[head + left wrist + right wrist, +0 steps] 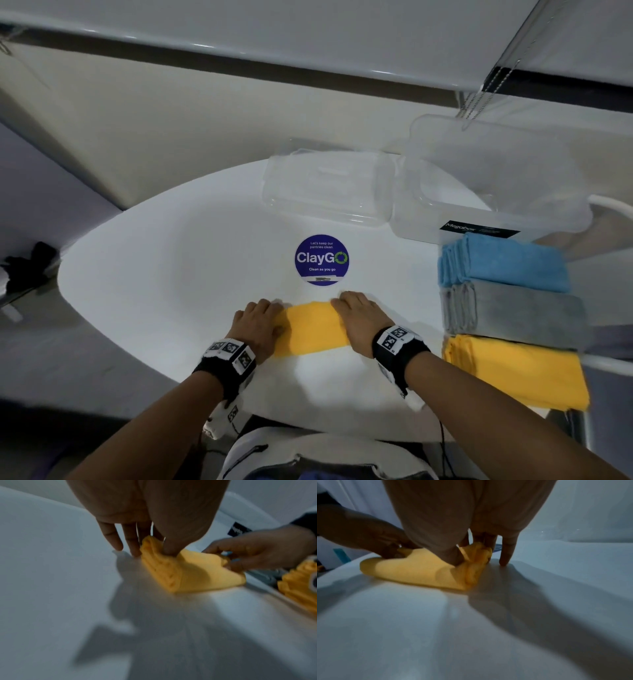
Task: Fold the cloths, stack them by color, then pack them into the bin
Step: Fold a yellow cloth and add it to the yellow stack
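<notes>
A folded yellow cloth (313,329) is pinched at both ends by the left hand (260,325) and right hand (359,318) (thumbs on top) at the bench (171,274) centre; blue stack (507,262), grey stack (513,310) and yellow stack (520,370) are ranged at right, below the clear bin (479,178).

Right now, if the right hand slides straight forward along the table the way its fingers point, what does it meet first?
Probably the round blue ClayGo sticker, flat on the table just beyond the right hand, which pinches the yellow cloth. Further on stands the clear lid; depth is uncertain.
</notes>
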`<state>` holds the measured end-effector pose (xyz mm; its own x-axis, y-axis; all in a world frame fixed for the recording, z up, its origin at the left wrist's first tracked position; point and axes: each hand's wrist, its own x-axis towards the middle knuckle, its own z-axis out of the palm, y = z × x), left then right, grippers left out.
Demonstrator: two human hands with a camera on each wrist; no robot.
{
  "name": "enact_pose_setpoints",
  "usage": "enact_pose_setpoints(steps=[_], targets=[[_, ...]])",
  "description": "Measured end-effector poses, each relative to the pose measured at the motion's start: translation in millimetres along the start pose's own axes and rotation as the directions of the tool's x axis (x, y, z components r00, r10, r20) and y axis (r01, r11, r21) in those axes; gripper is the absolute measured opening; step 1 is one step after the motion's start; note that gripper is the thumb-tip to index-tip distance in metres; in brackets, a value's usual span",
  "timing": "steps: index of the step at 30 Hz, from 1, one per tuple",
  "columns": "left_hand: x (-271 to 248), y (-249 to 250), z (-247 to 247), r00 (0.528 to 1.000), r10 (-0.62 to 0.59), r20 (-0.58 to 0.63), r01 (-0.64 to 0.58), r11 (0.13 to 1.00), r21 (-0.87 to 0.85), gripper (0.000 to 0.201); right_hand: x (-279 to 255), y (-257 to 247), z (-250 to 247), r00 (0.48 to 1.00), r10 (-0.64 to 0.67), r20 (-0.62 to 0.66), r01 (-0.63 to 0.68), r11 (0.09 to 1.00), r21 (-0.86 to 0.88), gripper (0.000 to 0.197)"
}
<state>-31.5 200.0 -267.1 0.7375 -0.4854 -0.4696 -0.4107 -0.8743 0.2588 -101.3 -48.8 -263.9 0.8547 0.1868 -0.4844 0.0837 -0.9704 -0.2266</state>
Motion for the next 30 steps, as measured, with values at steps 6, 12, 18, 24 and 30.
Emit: enact_pose_setpoints(steps=[6,12,18,24,30], targets=[[12.0,9.4,-14.7,0.982,-0.052,0.181,0.050,0.999,0.014,0.042,3.6,-10.2,-10.5,0.974,0.097,0.206,-0.115,0.990,0.077,0.065],[12.6,46.0,-48.4,0.978,0.049,0.204,0.018,0.949,-0.315,0.026,-52.6,22.1,-31.0,0.990,0.121,0.070,-0.139,0.881,0.453,0.041],[25.6,128.1,-60.4,0.949,0.284,0.141,-0.173,0.836,-0.521,0.036,-156.6,90.8,-46.5,0.941,0.333,-0.068,-0.142,0.568,0.811,0.027],[30.2,235.7,-37.3,0.885,0.451,0.112,-0.295,0.731,-0.615,0.040,-242.1,157.0,-26.9,0.754,0.655,-0.044,-0.213,0.307,0.928,0.020],[25.8,314.9,-12.3,0.874,0.448,0.190,-0.298,0.801,-0.520,0.040,-283.6,198.8,-11.3,0.563,0.823,-0.082,-0.338,0.319,0.886,0.026]])
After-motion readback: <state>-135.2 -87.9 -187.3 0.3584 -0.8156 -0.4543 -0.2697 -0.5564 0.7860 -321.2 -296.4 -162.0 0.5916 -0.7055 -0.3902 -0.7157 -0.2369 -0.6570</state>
